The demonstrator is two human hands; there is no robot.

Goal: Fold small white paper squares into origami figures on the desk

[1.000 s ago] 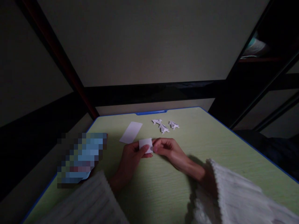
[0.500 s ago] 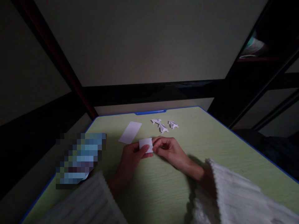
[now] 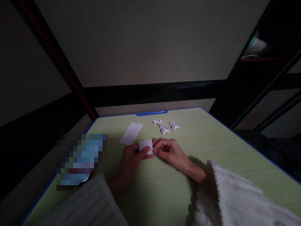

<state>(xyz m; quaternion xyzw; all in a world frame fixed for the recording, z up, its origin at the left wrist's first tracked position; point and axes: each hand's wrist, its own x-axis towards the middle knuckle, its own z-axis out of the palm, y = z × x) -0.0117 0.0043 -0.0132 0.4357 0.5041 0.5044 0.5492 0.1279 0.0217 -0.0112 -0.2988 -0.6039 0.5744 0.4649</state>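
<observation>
My left hand point(image 3: 134, 156) grips a small folded piece of white paper point(image 3: 145, 144), thumb across its front and fingers behind. At the paper's right edge, my right hand point(image 3: 167, 149) pinches with thumb and curled fingers; its fingertips meet the paper's side. Beyond the hands lie three small white folded-paper frogs: one at the back point(image 3: 156, 122), one in front of it point(image 3: 164, 128) and touching or nearly touching it, and one to the right point(image 3: 174, 126). A flat white paper strip point(image 3: 131, 133) rests behind my left hand.
The pale green tabletop point(image 3: 211, 141) has a blue edge and a blue handle piece point(image 3: 151, 113) at its far side. On the left lies a pixelated, bluish flat object point(image 3: 82, 161). A light panel point(image 3: 150, 47) rises behind the table, with dark shelving point(image 3: 261, 59) at right.
The folded paper has shifted very slightly left with my left hand. My right hand stays at its right edge; the frogs and the strip have not moved.
</observation>
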